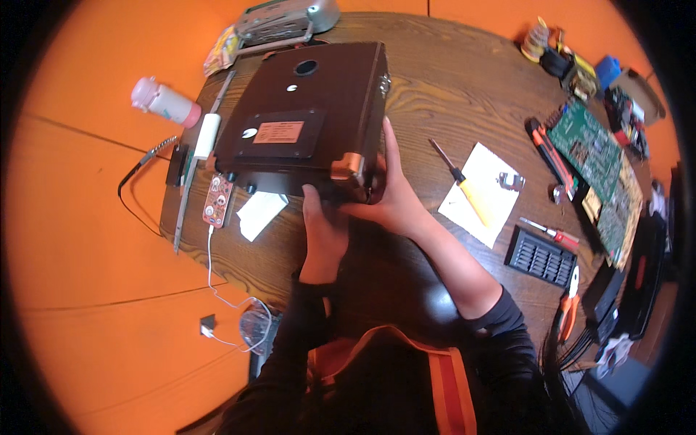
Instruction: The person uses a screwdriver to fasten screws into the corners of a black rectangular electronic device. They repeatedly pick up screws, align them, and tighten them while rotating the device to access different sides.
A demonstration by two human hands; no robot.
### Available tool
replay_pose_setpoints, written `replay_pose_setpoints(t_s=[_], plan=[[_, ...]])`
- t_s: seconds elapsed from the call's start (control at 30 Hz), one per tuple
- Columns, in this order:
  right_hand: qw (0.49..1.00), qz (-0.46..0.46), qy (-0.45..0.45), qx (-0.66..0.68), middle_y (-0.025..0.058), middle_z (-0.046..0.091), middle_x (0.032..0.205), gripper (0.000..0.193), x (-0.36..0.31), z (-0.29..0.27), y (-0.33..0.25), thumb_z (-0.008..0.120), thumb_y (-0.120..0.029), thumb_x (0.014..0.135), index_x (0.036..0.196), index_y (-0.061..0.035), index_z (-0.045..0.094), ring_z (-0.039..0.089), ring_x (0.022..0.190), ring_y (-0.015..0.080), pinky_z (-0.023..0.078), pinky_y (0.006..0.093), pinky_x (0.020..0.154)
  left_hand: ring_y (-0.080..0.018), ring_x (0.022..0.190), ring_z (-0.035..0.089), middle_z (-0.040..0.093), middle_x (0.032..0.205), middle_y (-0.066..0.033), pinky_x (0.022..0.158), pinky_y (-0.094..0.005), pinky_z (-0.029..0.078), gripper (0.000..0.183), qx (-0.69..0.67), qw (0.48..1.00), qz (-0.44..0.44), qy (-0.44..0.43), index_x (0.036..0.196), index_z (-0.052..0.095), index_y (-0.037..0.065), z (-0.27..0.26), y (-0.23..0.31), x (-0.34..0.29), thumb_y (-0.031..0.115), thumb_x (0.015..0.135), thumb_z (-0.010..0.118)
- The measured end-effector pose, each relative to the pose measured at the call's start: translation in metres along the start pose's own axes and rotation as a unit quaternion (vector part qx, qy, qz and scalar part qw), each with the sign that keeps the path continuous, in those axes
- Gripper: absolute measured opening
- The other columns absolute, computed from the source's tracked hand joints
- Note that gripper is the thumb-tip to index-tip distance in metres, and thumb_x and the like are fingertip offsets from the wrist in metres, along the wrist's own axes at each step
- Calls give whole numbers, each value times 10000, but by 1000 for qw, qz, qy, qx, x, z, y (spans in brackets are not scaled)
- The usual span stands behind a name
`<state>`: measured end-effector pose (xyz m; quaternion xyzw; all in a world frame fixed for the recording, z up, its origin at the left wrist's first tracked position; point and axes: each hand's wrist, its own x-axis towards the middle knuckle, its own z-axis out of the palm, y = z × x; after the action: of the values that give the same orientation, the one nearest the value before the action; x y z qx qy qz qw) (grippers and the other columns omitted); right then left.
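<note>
The box (336, 87) is dark brown, boxy and large, held by its near end above the wooden table (431, 80), left of the middle; whether its far end rests on anything I cannot tell. Its broad upper face is plain and smooth, with a darker rectangular panel (314, 147) toward the near end. On that panel sits an orange label. Copper-coloured metal caps the near right corner, a round dark opening shows near the far edge, metal fittings catch the light on the right side, and two small white marks stand out on the face.

Behind the box is a grey metal case (325, 16). A green circuit board (573, 138) lies at the table's right. The right hand (395, 199) is partly open around the near right corner, gripping it, with a finger stretched up the side. The left hand (325, 228) supports the near side, its thumb against the edge; its other fingers are hidden, so I cannot tell how far they curl. White paper (457, 208) lies right of the hands, a yellow-handled screwdriver (474, 199) across it.
</note>
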<state>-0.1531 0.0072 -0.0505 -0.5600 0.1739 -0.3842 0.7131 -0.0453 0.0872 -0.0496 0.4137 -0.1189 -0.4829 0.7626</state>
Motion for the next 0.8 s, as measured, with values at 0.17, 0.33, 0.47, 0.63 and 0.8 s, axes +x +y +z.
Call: replay_pose_setpoints(t_s=[0.17,0.33,0.47,0.63,0.8], plan=[[996,35,-20,80,168,488,1226,1069,-4,3,-7,596,183,722,1449,-227,-71,553,1036,195,510,319,798,-114,866,577,596,1000,-99,691,-249,482,364,109,988,9,108,1018,528,-9,-10,-2,-7,340,915,530],[989,81,31,120,141,597,1102,1006,-11,0,-11,573,150,767,1443,-235,-64,629,852,146,542,277,734,-125,585,582,618,679,-78,555,-255,474,217,463,854,206,121,776,603,-17,-20,35,-31,178,873,594],[991,80,26,104,131,596,1110,967,-11,-3,-13,586,123,782,1447,-205,-36,627,878,151,549,301,763,-257,824,613,644,876,-132,755,-322,479,184,530,651,532,114,913,640,8,-20,89,-30,161,812,638],[990,76,64,98,139,607,1078,924,-11,-5,-23,617,77,789,1448,-153,12,635,891,166,553,303,768,-317,1172,426,513,1250,-67,991,-578,233,556,739,492,460,-29,1197,557,146,1,113,7,244,684,749],[993,43,108,-15,92,645,957,825,-11,-12,-55,672,8,774,1430,-72,179,607,707,78,496,189,571,-295,1160,434,498,1262,-69,984,-514,266,643,681,561,469,-28,1208,550,147,8,99,10,216,617,795]])
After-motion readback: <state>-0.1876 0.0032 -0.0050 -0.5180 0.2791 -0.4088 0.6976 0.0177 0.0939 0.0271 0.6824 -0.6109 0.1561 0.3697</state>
